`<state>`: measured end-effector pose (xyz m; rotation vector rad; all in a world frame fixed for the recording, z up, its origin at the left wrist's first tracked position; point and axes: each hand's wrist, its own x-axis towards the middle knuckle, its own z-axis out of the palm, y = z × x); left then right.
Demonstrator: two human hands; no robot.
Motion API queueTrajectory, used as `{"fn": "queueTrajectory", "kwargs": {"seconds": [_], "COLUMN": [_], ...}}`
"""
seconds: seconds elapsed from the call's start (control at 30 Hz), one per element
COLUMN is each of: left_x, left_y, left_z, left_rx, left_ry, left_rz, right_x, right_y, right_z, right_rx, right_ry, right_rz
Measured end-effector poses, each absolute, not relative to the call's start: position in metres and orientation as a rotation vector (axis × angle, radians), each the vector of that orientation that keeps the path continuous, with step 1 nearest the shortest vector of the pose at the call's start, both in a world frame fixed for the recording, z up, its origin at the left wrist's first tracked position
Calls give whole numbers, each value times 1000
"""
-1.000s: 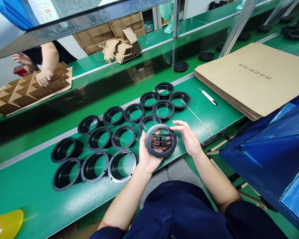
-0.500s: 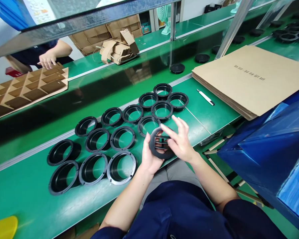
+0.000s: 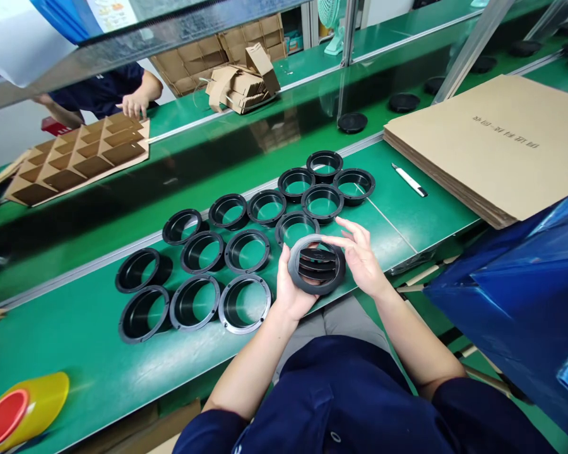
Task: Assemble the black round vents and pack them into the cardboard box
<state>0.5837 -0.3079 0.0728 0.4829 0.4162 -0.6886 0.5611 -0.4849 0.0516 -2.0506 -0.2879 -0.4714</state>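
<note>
A round black vent with slats [image 3: 316, 289] is tilted above the front edge of the green table [image 3: 94, 353]. My left hand [image 3: 291, 287] grips it from the left and below. My right hand [image 3: 362, 261] is at its right side, the index finger stretched along the upper rim and the other fingers loosely bent. Just behind the vent, partly covered by it, stands a black ring [image 3: 297, 228]. Several more black rings [image 3: 247, 251] stand in uneven rows to the left and behind.
A white cutter [image 3: 409, 180] lies beside a cardboard stack [image 3: 492, 145] at right. Black discs [image 3: 353, 123] sit on the belt [image 3: 208, 157]. Across it, a person's hand [image 3: 135, 106] touches a cardboard divider [image 3: 76, 157]. A yellow container [image 3: 52, 397] lies front left.
The vent has turned so that its slats face differently, and my right index finger has moved from its slats to its upper rim. The view has shifted left, showing more of the yellow container.
</note>
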Motion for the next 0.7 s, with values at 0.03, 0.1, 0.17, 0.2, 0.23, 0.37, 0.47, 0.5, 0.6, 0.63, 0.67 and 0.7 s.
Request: {"fn": "queueTrajectory", "kwargs": {"seconds": [0.03, 0.1, 0.17, 0.2, 0.23, 0.37, 0.47, 0.5, 0.6, 0.63, 0.67, 0.7], "left_x": [584, 584, 584, 584, 584, 584, 585, 585, 588, 589, 589, 590], "left_y": [-307, -307, -305, -305, -304, -303, -304, -305, -307, -308, -310, -311], "left_z": [72, 71, 70, 69, 69, 69, 69, 70, 74, 75, 77, 79], "left_rx": [475, 458, 444, 438, 433, 419, 408, 408, 428, 444, 464, 486], "left_ry": [411, 409, 419, 427, 433, 452, 472, 480, 503, 513, 522, 528], "left_rz": [-693, -701, -713, -721, -731, -781, -789, -785, -725, -699, -678, -668], "right_x": [561, 561, 562, 563, 564, 566, 565, 564, 560, 558, 557, 556], "right_y": [-484, -483, -483, -483, -483, -484, -485, -485, -485, -485, -485, -485], "right_z": [52, 52, 50, 50, 49, 46, 45, 44, 40, 39, 38, 38], "right_rx": [-2007, -1963, -1956, -1954, -1948, -1910, -1948, -1978, -2147, -2222, -2292, -2349], "right_ry": [-292, -287, -274, -272, -272, -241, -216, -224, -373, -449, -518, -568], "right_rz": [-461, -448, -431, -422, -413, -403, -411, -409, -426, -440, -450, -457]}}
